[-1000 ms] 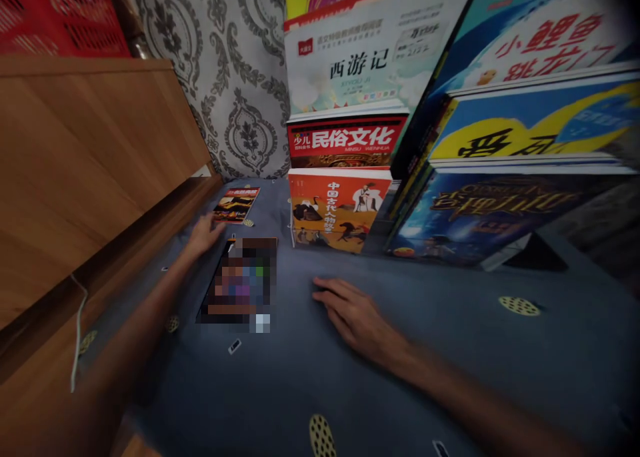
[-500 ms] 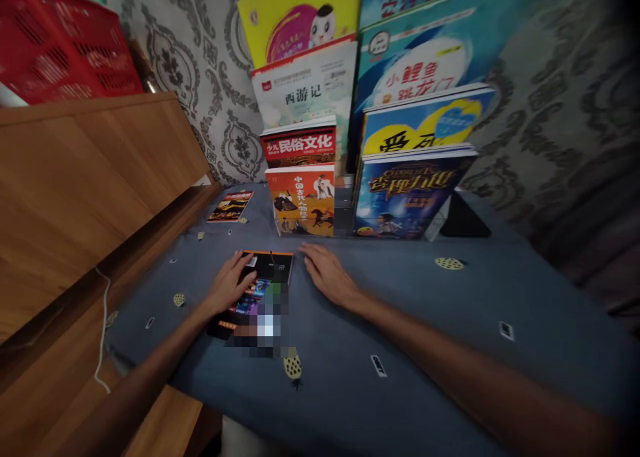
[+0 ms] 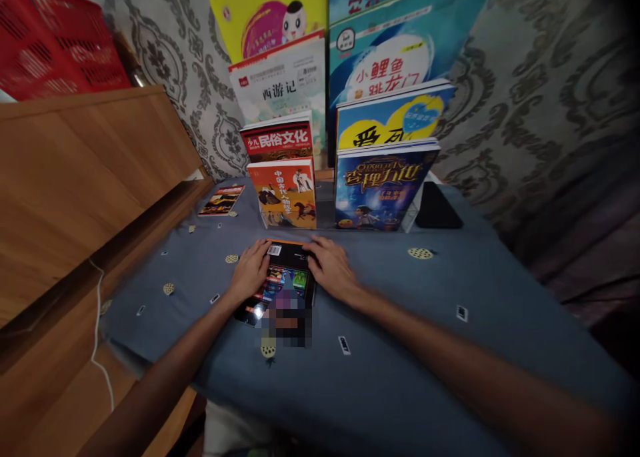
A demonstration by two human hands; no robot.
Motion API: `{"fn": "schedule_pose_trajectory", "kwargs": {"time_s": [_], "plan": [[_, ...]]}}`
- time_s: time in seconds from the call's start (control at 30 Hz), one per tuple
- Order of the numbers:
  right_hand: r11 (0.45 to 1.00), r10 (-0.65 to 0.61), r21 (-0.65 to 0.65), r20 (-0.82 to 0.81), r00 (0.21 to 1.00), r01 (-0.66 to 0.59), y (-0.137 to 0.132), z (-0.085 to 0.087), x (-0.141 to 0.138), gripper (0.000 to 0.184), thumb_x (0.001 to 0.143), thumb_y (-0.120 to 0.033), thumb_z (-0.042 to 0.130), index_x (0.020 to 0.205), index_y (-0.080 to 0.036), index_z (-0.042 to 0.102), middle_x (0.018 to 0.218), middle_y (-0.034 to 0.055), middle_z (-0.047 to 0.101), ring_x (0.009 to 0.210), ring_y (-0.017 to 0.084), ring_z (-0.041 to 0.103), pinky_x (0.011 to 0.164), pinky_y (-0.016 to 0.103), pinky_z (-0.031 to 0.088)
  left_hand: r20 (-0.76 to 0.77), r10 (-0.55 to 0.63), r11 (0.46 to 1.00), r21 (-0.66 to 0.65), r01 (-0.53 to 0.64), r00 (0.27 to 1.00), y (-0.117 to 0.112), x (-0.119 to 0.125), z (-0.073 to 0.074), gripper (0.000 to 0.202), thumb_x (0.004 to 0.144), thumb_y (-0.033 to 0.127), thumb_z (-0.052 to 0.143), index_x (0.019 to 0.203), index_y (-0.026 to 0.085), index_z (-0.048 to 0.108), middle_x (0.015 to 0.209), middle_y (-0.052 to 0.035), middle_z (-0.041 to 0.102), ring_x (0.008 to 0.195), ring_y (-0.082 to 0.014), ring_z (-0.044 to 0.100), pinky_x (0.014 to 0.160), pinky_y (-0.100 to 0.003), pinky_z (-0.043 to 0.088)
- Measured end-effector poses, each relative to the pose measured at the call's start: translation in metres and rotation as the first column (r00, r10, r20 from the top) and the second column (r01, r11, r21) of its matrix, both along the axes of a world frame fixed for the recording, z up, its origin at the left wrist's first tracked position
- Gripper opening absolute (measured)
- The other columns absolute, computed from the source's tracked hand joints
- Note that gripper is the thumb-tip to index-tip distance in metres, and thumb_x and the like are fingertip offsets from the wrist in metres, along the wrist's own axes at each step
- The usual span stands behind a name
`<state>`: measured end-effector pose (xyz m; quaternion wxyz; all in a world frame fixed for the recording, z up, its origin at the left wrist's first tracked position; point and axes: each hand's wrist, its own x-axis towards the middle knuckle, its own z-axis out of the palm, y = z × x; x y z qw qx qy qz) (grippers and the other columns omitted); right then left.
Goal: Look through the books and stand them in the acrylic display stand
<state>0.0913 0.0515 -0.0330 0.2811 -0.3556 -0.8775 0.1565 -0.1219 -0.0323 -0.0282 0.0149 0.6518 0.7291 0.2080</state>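
Note:
A dark book with an orange top edge lies on the blue-grey cloth, its barcode and small colourful cover pictures facing up. Its lower part is blurred by blocky pixels. My left hand holds the book's left side, with the fingers near the top corner. On the opposite side, my right hand is closed at the upper right edge, its fingertips on the cover. Behind my hands stand an orange book and a dark blue book, each at the front of an upright row.
Taller books, including a white one and a teal one, rise behind. A small book lies at the back left. A black flat object is right of the rows. A red basket sits on the wooden panel.
The dark book has slid right across the cloth with my left hand. My right hand, which was apart from it, now touches its right edge. The camera view has shifted right.

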Motion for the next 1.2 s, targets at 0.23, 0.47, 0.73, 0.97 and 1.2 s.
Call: {"fn": "schedule_pose_trajectory", "kwargs": {"time_s": [0.23, 0.47, 0.73, 0.97, 1.2], "plan": [[0.935, 0.311, 0.172, 0.022, 0.950, -0.310, -0.020, 0.011, -0.004, 0.031, 0.097, -0.017, 0.046, 0.115, -0.016, 0.071, 0.128, 0.0167, 0.068, 0.121, 0.029, 0.061, 0.101, 0.052, 0.049, -0.085, -0.033, 0.991, 0.125, 0.044, 0.996, 0.001, 0.001, -0.002, 0.041, 0.098, 0.021, 0.035, 0.130, 0.013, 0.060, 0.146, -0.0151, 0.056, 0.141, -0.0272, 0.048, 0.119, -0.049, 0.039], [0.882, 0.440, 0.139, 0.095, 0.893, -0.450, -0.025, 0.009, -0.006, 0.037, 0.100, -0.025, 0.048, 0.134, -0.015, 0.061, 0.140, 0.0155, 0.062, 0.133, 0.024, 0.055, 0.114, 0.048, 0.041, -0.190, -0.313, 0.946, 0.021, 0.323, 0.930, 0.014, -0.017, 0.008, 0.044, 0.092, 0.014, 0.037, 0.132, 0.010, 0.054, 0.143, -0.0180, 0.057, 0.139, -0.0260, 0.049, 0.118, -0.048, 0.041], [0.990, 0.099, 0.083, 0.196, 0.976, -0.117, -0.014, 0.010, 0.015, 0.046, 0.097, -0.033, 0.053, 0.137, -0.009, 0.058, 0.146, 0.0199, 0.055, 0.140, 0.031, 0.048, 0.118, 0.056, 0.033, -0.144, -0.325, 0.945, -0.009, 0.327, 0.935, 0.016, -0.020, 0.009, 0.047, 0.094, 0.018, 0.038, 0.139, 0.013, 0.052, 0.149, -0.0137, 0.053, 0.141, -0.0252, 0.046, 0.121, -0.047, 0.035], [0.994, 0.020, 0.103, 0.159, 0.987, -0.037, -0.016, 0.005, 0.014, 0.046, 0.096, -0.035, 0.054, 0.135, -0.012, 0.059, 0.143, 0.0199, 0.058, 0.135, 0.032, 0.053, 0.116, 0.059, 0.036, -0.149, -0.319, 0.947, -0.009, 0.321, 0.936, 0.017, -0.020, 0.008, 0.049, 0.093, 0.018, 0.038, 0.138, 0.012, 0.054, 0.149, -0.0139, 0.053, 0.141, -0.0251, 0.047, 0.120, -0.046, 0.036], [0.995, 0.078, 0.059, 0.097, 0.992, -0.084, -0.009, -0.003, 0.018, 0.047, 0.096, -0.038, 0.055, 0.138, -0.016, 0.057, 0.144, 0.0153, 0.058, 0.138, 0.032, 0.050, 0.114, 0.056, 0.042, -0.192, -0.331, 0.944, -0.046, 0.328, 0.924, 0.015, -0.014, 0.013, 0.047, 0.096, 0.022, 0.037, 0.138, 0.012, 0.055, 0.149, -0.0141, 0.053, 0.143, -0.0270, 0.043, 0.119, -0.050, 0.034]]}}
